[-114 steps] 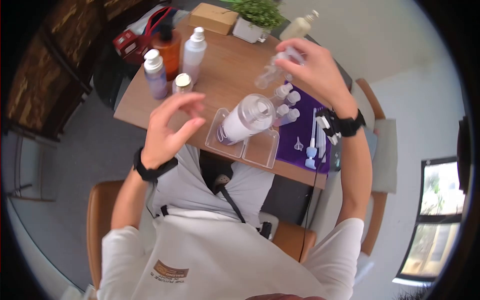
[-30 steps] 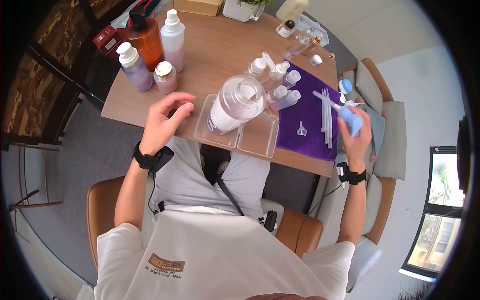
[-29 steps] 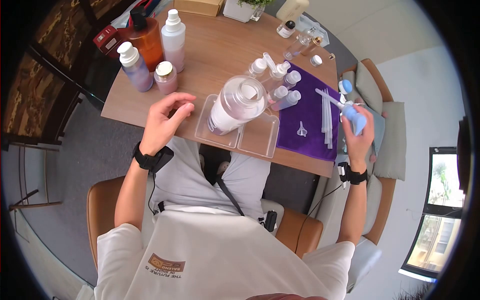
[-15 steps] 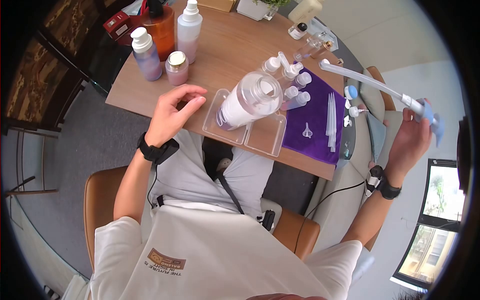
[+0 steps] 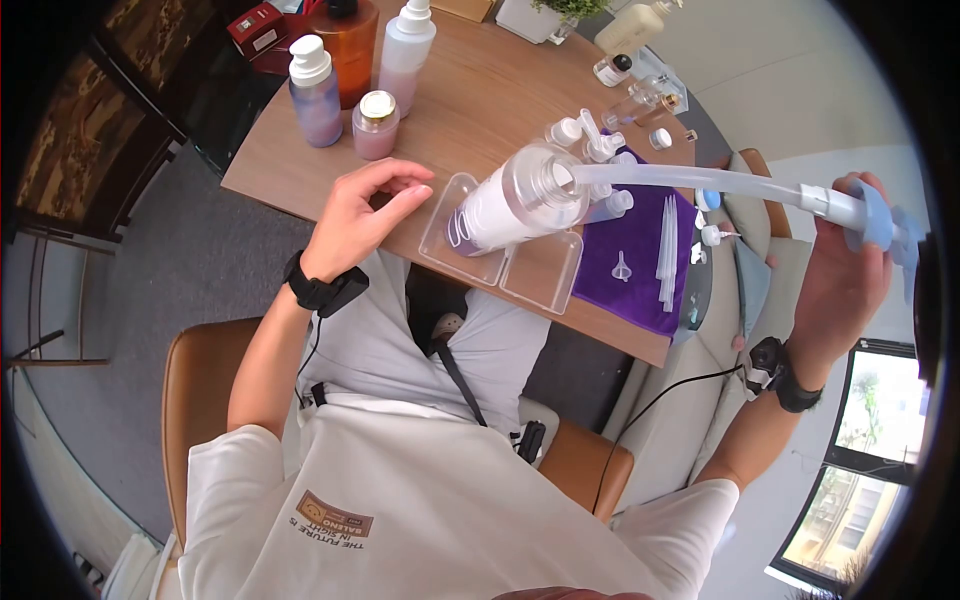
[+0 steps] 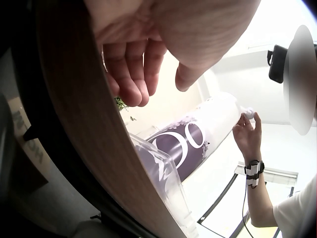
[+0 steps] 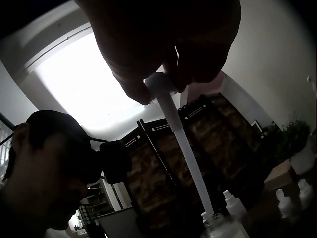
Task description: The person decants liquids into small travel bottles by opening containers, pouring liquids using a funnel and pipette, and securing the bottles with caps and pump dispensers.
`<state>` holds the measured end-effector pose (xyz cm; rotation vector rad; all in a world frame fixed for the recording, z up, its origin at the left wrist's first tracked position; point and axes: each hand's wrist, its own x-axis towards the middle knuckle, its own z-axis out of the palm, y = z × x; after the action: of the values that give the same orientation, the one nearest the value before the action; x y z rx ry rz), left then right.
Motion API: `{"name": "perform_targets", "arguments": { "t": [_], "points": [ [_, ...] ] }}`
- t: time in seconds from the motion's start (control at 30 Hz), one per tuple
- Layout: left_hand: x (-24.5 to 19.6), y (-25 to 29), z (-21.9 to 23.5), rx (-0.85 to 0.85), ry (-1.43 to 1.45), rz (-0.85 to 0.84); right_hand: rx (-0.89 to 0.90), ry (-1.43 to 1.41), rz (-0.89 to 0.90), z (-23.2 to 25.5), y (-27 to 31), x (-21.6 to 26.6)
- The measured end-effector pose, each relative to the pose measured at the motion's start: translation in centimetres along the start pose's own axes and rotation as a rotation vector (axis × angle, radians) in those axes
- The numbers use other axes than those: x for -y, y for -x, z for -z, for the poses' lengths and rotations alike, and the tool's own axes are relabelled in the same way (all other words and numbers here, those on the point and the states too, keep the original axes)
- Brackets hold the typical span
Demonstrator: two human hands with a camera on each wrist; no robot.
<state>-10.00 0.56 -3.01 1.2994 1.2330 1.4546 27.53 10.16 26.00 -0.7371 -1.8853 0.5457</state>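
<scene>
High at the right, my right hand (image 5: 843,285) grips a light blue lotion pump (image 5: 876,218) by its collar. Its long translucent dip tube (image 5: 690,178) runs left, its tip at the mouth of a large clear bottle (image 5: 500,210). In the right wrist view the tube (image 7: 190,158) slants down to the bottle's neck (image 7: 218,223). The bottle stands uncapped, with a white and purple label (image 6: 190,141), in a clear divided tray (image 5: 545,277). My left hand (image 5: 362,215) hovers by the table's front edge, fingers loosely bent, holding nothing.
Several small clear bottles (image 5: 610,207) stand by a purple cloth (image 5: 640,285) with a small funnel (image 5: 621,267) and thin plastic droppers (image 5: 667,255). At the left are a pink jar (image 5: 376,128), two pump bottles (image 5: 316,100) and an orange bottle (image 5: 350,60).
My right hand has lifted the pump from beside the cloth, up and to the right, and brought its tube tip to the bottle mouth. Earliest, that hand held small clear bottles. My left hand barely moved lately.
</scene>
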Motion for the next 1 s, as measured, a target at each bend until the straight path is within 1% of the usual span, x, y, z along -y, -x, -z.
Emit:
{"name": "perform_targets", "arguments": {
  "t": [0.07, 0.13, 0.23, 0.33, 0.43, 0.53, 0.57, 0.77, 0.87, 0.97, 1.0],
  "points": [
    [0.1, 0.0, 0.0, 0.003, 0.0, -0.005, 0.039, 0.032, -0.008, -1.5, 0.2, 0.4],
    [0.0, 0.0, 0.0, 0.006, -0.005, -0.003, 0.136, 0.064, -0.002, -2.9, 0.2, 0.5],
    [-0.1, 0.1, 0.0, 0.007, -0.007, -0.004, 0.311, 0.075, -0.023, -6.0, 0.0, 0.8],
    [0.0, 0.0, -0.1, 0.004, -0.008, -0.004, 0.502, 0.088, -0.151, -9.6, 0.3, 1.3],
    [0.0, 0.0, -0.1, 0.009, -0.024, -0.008, 0.648, 0.194, -0.145, -11.2, 0.4, 0.7],
    [-0.2, -0.1, 0.0, 0.013, -0.048, -0.014, 0.632, 0.153, -0.063, -12.5, 0.8, -0.3],
    [-0.2, 0.0, 0.0, 0.015, -0.056, -0.015, 0.631, 0.118, -0.099, -12.8, 1.0, -0.2],
    [-0.3, 0.0, -0.1, 0.006, -0.069, -0.023, 0.69, 0.154, -0.034, -13.5, 1.1, -1.2],
    [-0.1, 0.0, -0.2, 0.024, -0.098, -0.071, 0.675, 0.132, -0.036, -13.8, 1.3, -1.3],
    [0.0, -0.1, -0.1, 0.032, -0.107, -0.063, 0.669, 0.136, -0.1, -13.9, 1.5, -1.3],
    [0.1, -0.1, -0.1, 0.031, -0.092, -0.059, 0.658, 0.157, -0.08, -14.0, 1.6, -1.6]
  ]
}}
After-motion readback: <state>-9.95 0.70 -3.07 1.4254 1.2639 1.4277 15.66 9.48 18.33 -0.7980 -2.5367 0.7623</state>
